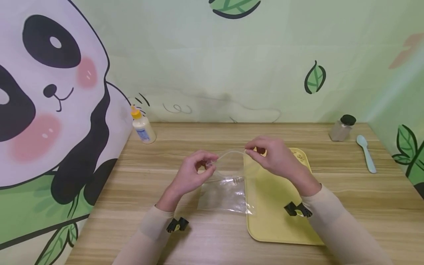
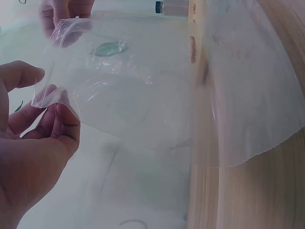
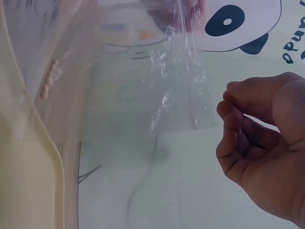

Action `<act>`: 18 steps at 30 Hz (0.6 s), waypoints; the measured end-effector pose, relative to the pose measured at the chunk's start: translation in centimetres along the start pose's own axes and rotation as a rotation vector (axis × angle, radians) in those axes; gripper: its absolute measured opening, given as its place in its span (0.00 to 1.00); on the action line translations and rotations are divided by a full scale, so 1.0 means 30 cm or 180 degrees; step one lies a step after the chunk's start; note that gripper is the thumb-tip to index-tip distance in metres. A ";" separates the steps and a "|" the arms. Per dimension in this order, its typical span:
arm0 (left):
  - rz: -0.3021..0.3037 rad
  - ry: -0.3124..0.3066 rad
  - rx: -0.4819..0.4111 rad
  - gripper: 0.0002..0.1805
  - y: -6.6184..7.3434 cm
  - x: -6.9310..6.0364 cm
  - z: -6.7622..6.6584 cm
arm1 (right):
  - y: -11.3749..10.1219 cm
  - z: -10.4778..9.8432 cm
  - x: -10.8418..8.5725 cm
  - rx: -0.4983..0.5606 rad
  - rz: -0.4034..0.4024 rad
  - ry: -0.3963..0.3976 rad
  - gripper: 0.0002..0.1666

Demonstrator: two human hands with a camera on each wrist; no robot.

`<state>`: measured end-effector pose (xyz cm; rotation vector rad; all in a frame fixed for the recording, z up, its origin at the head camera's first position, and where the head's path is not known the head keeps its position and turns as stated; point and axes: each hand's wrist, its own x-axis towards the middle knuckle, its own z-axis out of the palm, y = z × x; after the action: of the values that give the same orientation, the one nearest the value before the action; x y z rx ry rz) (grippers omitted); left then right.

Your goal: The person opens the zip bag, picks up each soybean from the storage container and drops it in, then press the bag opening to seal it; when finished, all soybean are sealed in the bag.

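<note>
A clear plastic zip bag hangs upright between my two hands, its lower part in front of the yellow tray's left edge. My left hand holds the left side of its mouth; in the left wrist view the curled fingers grip the rim, with the thumb raised a little apart. My right hand pinches the mouth's right end between thumb and fingertips. Between the hands the rim bows upward. Through the bag, the right wrist view shows a row of small tan round shapes; whether they lie inside is unclear.
The yellow tray lies under my right forearm. A white glue bottle with an orange cap stands at the back left. At the back right are a black-lidded jar and a pale blue spoon. A printed backdrop rises behind.
</note>
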<state>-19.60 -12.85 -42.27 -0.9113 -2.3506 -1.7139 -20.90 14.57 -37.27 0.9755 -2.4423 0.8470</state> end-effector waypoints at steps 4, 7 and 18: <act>0.0004 -0.0001 -0.0011 0.14 -0.004 0.000 0.000 | 0.025 -0.007 -0.005 -0.0053 0.0013 0.0096 0.03; 0.0004 -0.0001 -0.0003 0.14 -0.005 0.000 -0.001 | 0.045 -0.010 -0.008 -0.0072 0.0041 0.0137 0.03; -0.0023 0.0000 0.0028 0.14 -0.001 -0.004 0.000 | 0.127 -0.024 -0.036 -0.0084 0.0485 0.0074 0.04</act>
<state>-19.53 -12.90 -42.35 -0.9025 -2.3624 -1.7046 -22.79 17.77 -38.80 0.7735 -2.5262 0.8681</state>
